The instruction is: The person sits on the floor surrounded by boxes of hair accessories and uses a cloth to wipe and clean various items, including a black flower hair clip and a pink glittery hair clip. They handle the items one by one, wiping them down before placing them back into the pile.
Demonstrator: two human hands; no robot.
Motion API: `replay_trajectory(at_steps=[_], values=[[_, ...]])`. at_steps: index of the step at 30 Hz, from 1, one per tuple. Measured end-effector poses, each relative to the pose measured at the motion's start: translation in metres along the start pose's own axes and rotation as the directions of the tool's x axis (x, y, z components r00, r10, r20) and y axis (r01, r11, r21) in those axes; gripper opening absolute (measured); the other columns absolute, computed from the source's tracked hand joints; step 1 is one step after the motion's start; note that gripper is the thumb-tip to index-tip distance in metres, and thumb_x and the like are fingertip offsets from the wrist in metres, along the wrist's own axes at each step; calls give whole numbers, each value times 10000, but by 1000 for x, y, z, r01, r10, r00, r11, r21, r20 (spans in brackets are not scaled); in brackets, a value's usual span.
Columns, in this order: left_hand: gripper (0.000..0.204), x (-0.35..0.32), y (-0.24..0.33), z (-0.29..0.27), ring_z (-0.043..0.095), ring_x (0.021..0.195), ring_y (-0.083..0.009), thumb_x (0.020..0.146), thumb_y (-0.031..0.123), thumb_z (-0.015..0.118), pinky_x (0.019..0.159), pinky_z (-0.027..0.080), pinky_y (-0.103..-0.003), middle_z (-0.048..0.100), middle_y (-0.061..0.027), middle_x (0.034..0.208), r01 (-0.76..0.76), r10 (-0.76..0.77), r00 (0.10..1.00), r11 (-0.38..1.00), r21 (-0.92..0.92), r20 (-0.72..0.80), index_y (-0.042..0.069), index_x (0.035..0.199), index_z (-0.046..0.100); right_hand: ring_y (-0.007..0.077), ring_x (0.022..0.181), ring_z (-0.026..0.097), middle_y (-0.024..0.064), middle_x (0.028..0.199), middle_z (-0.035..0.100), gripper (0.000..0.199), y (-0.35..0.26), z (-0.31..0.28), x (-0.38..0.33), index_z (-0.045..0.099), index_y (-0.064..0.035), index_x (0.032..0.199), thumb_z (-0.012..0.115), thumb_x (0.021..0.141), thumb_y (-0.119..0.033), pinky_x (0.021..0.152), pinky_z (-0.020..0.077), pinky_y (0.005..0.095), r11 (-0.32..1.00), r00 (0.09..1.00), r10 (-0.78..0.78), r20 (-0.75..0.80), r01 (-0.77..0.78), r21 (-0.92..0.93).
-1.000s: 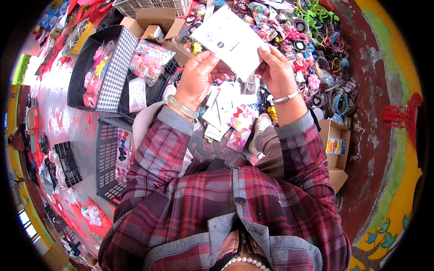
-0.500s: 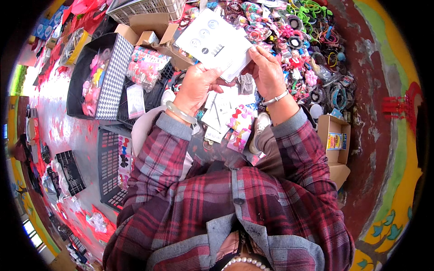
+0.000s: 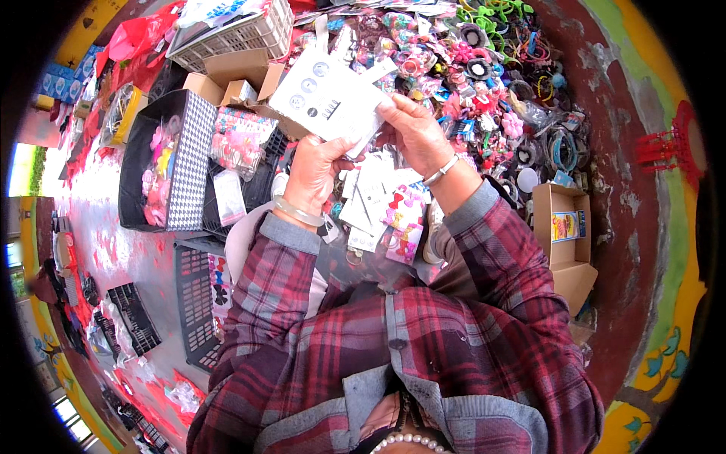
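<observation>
Between my two hands is a small stack of white printed cards, held up and tilted. My left hand is closed on its lower edge, thumb on top. On the right edge, my right hand pinches the cards with thumb and fingers; the fingertips beneath are hidden. Below the hands lie more loose white cards, and beside them a card of pink and red hair bows. A big heap of hair accessories spreads out past my right hand.
To the left stand a houndstooth-sided bin with pink items, a bagged bundle and a black plastic crate. An opened cardboard box and a pale crate are farther off. Another cardboard box sits at my right.
Both hands and the held cards have shifted slightly left and lower in the view. A narrow white piece now shows beyond the stack's right end. The grip looks unchanged.
</observation>
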State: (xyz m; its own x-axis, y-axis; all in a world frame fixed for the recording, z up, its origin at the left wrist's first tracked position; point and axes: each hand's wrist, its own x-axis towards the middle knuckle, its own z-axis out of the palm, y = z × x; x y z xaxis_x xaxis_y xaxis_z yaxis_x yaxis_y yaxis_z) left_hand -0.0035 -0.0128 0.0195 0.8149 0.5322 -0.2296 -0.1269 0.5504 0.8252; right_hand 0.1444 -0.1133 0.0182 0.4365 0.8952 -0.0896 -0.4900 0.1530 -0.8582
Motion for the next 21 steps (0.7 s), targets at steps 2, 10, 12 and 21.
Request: replay_trajectory(at_steps=[2,10,12,21], values=[[302,0,0,1,627,632,-157,787,55,627,512,502,-208,639,-78,871,-6,6,1000,1000,-2,-20,-7,1072,548,90,747,578,6,891,616,246,1,-1,0,579,-38,1093,572,885,-169,630,481,234,999,999,15,30,-16,30],[340,3,-4,-6,634,669,-155,765,56,636,512,509,-234,644,-77,913,13,-12,1000,998,55,-14,-2,1090,557,80,719,555,-1,863,608,252,2,1,0,575,-44,1099,551,889,-181,602,446,220,997,999,37,-23,-38,-59],[350,3,-5,-8,634,690,-157,762,61,641,511,508,-242,640,-80,930,30,-30,1000,998,48,-1,1,1097,554,79,716,544,-5,861,604,266,3,1,0,569,-46,1115,546,887,-181,595,429,218,994,998,43,-36,-47,-102],[301,13,-16,3,623,727,-136,783,15,634,535,520,-235,626,-69,939,-394,430,894,889,234,-126,-3,1074,559,115,640,557,35,766,608,244,6,10,5,601,-33,875,597,860,-276,558,436,246,670,923,-374,-90,202,-714]])
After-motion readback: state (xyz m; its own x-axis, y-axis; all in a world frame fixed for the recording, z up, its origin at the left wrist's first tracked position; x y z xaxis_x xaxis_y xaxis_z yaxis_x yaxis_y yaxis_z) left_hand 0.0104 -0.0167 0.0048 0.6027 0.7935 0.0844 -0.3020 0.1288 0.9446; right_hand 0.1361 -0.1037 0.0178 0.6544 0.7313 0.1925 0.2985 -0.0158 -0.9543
